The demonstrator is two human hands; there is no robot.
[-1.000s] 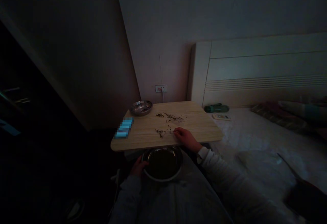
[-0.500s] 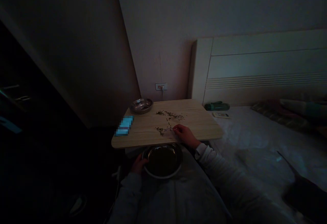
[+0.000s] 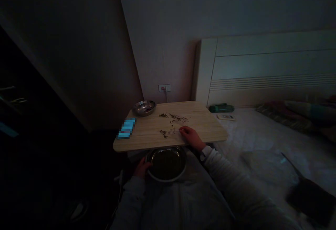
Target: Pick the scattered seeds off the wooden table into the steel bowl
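Observation:
Small dark seeds or beans (image 3: 173, 119) lie scattered over a light wooden table (image 3: 204, 128). My right hand (image 3: 191, 136) rests on the table beside a small cluster of them, fingers curled with the tips together at the seeds. My left hand (image 3: 142, 169) grips the rim of a metal bowl (image 3: 166, 163) held just under the table's near edge, on my lap. The bowl looks dark inside; its contents are hard to make out.
A second, smaller metal bowl (image 3: 144, 107) sits at the table's far left corner. A blurred blue object (image 3: 126, 128) lies on the table's left side. A bed with a white headboard (image 3: 262, 69), a green item (image 3: 222, 108) and a remote (image 3: 226, 117) is on the right. The room is very dim.
My right hand has shifted slightly across the table near the seed cluster. The left hand keeps its hold on the bowl. The view has drifted a little.

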